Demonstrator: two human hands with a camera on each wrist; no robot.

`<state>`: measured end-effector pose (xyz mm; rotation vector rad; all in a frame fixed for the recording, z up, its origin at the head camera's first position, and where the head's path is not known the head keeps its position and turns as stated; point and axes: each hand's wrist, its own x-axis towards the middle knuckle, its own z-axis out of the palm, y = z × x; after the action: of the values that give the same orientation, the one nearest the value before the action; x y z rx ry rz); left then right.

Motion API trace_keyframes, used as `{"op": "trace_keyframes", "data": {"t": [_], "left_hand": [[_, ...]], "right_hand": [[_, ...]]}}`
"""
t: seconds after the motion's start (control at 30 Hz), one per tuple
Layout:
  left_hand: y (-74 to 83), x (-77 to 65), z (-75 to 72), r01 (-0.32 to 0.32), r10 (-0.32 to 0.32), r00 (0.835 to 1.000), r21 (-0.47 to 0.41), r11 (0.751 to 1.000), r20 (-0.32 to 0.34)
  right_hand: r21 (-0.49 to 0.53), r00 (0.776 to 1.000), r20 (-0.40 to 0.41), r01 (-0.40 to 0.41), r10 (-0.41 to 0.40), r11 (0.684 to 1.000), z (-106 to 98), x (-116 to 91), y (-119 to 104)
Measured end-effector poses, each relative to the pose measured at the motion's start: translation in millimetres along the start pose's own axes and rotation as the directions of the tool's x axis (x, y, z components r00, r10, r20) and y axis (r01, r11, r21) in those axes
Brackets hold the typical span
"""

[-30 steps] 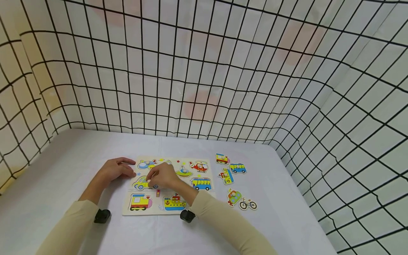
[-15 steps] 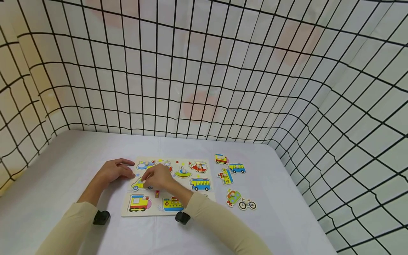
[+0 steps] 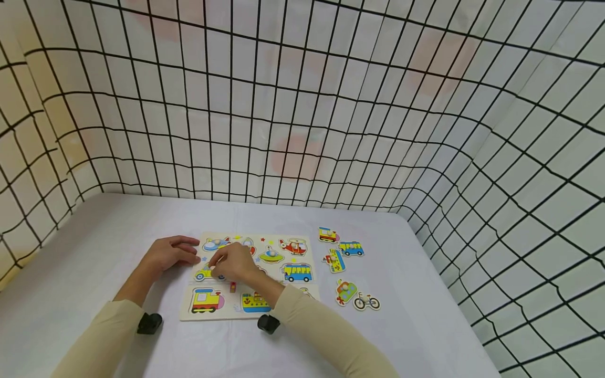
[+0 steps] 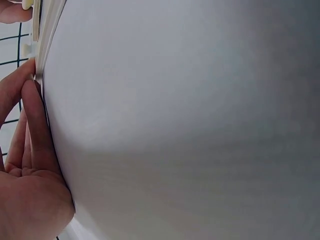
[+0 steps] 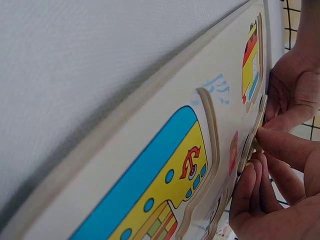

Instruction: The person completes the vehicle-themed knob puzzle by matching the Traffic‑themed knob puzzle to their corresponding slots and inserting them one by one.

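A wooden peg puzzle board (image 3: 229,300) printed with vehicles lies flat on the white table. Over its left-middle recess, my right hand (image 3: 235,262) pinches the knob of a yellow car puzzle piece (image 3: 203,275), partly hidden behind the fingers. In the right wrist view, thumb and fingertips (image 5: 265,137) meet at that knob, with the piece close against the board. My left hand (image 3: 165,256) rests by the board's left edge, fingers extended and fingertips at the rim. Knobbed plane (image 3: 216,244), flying saucer (image 3: 271,255) and helicopter (image 3: 294,247) pieces sit in the upper part.
Right of the board lie loose pieces: a train (image 3: 328,234), a bus (image 3: 351,248), a ship (image 3: 336,261), a green piece (image 3: 346,292) and a bicycle (image 3: 366,302). Black wire mesh (image 3: 298,152) with white sheeting behind it stands around the table.
My right hand has shifted slightly left with the car piece, which now lies closer over its recess. The left hand stays by the board's edge.
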<state>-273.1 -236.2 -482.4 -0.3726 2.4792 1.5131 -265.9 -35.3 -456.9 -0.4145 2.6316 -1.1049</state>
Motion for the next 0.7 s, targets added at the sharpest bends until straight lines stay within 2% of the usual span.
{"op": "trace_keyframes", "data": {"t": [0.27,0.5,0.7], "left_hand": [[-4.1,0.1,-0.3,0.004,-0.004,1.0,-0.016,1.0,-0.007],[-3.0,-2.6,-0.4,-0.019,0.019,1.0,-0.025,1.0,-0.005],[-1.4,-2.5,0.1,-0.014,0.014,1.0,-0.028,1.0,-0.014]], "right_hand": [[0.019,1.0,-0.015,-0.006,0.007,1.0,1.0,-1.7,-0.4],[0.023,1.0,-0.016,0.0,0.001,1.0,-0.6,-3.6,-1.3],[0.018,1.0,-0.015,0.0,0.0,1.0,-1.0,-3.0,-0.5]]}}
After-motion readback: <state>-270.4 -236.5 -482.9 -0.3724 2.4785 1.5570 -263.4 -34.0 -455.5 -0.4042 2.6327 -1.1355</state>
